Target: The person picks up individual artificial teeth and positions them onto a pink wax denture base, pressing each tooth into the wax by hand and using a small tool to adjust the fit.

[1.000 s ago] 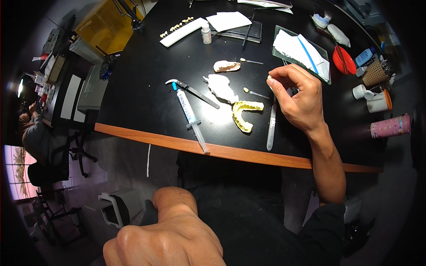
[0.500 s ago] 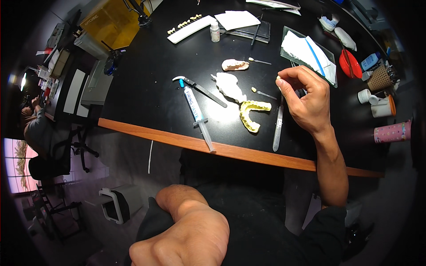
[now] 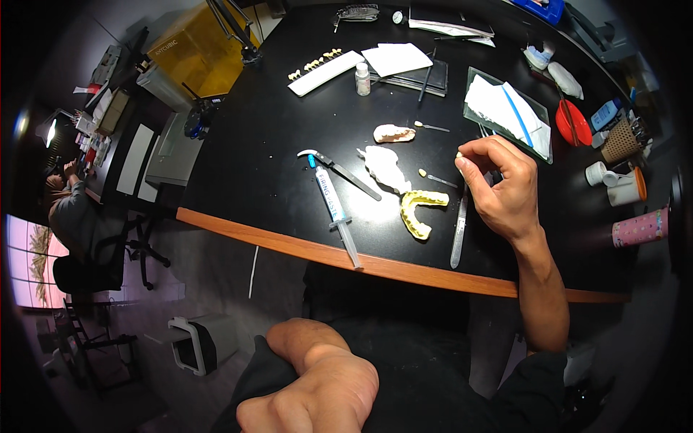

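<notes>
Between the thumb and forefinger of my right hand is a small ivory tooth crown, held above the table. Below it lies a metal scalpel handle. Left of that sit a yellow dental arch model, a white lumpy piece and a pinkish model piece. Two tooth shade tabs lie beside these. Curved tweezers rest by a paste syringe whose plunger reaches the table edge. Low in the view, my left hand is curled closed; its fingertips are hidden.
A glass slab with white paper, a red bowl and several jars stand right. At the back are a white shade-tab holder, a small bottle and a dark case. Another person sits far left.
The whole view has shifted, so the table appears lower and slightly right. My right hand keeps its pinch on the tooth crown; my left hand stays curled low in the view.
</notes>
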A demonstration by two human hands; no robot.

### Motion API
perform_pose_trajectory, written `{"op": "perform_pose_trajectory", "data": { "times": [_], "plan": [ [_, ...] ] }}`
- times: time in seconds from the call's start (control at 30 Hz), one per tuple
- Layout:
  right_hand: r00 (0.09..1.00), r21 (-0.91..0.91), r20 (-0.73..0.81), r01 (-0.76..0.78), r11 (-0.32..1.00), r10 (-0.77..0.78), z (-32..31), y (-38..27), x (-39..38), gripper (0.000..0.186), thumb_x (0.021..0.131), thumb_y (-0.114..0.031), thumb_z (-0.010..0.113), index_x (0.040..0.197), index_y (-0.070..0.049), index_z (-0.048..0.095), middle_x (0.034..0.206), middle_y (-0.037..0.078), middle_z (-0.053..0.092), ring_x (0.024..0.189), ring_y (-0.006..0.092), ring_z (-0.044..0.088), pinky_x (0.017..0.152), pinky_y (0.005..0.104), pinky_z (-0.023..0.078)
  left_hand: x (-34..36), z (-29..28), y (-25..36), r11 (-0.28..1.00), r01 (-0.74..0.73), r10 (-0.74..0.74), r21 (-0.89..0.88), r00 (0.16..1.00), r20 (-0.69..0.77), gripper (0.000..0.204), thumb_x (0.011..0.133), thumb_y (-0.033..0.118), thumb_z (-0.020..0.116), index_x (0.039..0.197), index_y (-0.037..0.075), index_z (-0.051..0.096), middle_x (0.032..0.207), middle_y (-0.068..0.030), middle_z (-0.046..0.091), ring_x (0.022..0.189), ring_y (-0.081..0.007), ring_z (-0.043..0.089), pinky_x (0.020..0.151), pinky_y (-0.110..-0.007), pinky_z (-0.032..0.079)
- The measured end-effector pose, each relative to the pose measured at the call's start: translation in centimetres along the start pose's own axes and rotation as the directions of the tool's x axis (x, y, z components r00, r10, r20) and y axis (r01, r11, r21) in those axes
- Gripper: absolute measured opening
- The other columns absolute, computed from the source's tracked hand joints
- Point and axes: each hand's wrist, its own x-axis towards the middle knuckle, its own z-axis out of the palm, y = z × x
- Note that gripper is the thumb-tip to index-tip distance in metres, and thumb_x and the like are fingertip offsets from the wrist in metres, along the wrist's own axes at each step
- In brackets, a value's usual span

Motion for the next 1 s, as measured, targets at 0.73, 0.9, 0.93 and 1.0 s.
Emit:
{"op": "perform_pose_trajectory", "data": {
  "times": [0.73, 0.9, 0.93, 1.0],
  "plan": [
    [1.000, -0.007, -0.023, 0.001, 1.000, -0.001, -0.3, 1.0, -0.5, 0.007, 0.088, -0.002, 0.076, 0.092, 0.003, 0.074, 0.081, 0.011, 0.071, 0.068, 0.0179, 0.069, 0.062, 0.0288, 0.055, -2.1, -1.6, -0.7, 0.978, 0.206, -0.208, -0.029, 0.966, -0.153, 0.025, 0.093, -0.001, 0.066, 0.070, 0.006, 0.061, 0.073, -0.0034, 0.059, 0.072, -0.0175, 0.061, 0.079, -0.031, 0.053],
    [0.999, 0.028, -0.031, 0.013, 1.000, -0.012, 0.0, 0.4, 0.1, 0.007, 0.087, -0.001, 0.076, 0.092, 0.003, 0.074, 0.081, 0.011, 0.071, 0.068, 0.0185, 0.070, 0.062, 0.0290, 0.055, -3.9, -6.9, -2.0, 0.746, 0.663, -0.614, -0.063, 0.648, -0.451, 0.021, 0.090, 0.010, 0.063, 0.107, 0.006, 0.051, 0.115, -0.0138, 0.052, 0.125, -0.0301, 0.051, 0.117, -0.045, 0.040],
    [0.999, 0.030, -0.029, 0.021, 0.999, -0.021, 0.0, 0.4, 0.1, 0.007, 0.087, -0.001, 0.076, 0.092, 0.003, 0.074, 0.081, 0.011, 0.071, 0.069, 0.0188, 0.070, 0.062, 0.0291, 0.056, -4.7, -7.8, -2.4, 0.740, 0.663, -0.626, -0.110, 0.621, -0.471, 0.020, 0.091, 0.008, 0.061, 0.108, 0.006, 0.051, 0.116, -0.0147, 0.053, 0.125, -0.0304, 0.051, 0.117, -0.044, 0.040],
    [1.000, 0.031, -0.017, 0.024, 0.999, -0.024, -0.1, 0.3, 0.1, 0.006, 0.087, -0.001, 0.076, 0.092, 0.002, 0.073, 0.082, 0.012, 0.072, 0.070, 0.0193, 0.072, 0.063, 0.0295, 0.057, -5.7, -8.7, -2.9, 0.733, 0.662, -0.639, -0.155, 0.591, -0.492, 0.019, 0.092, 0.006, 0.060, 0.110, 0.005, 0.052, 0.118, -0.0157, 0.054, 0.125, -0.0307, 0.052, 0.116, -0.043, 0.040]
  ]
}}
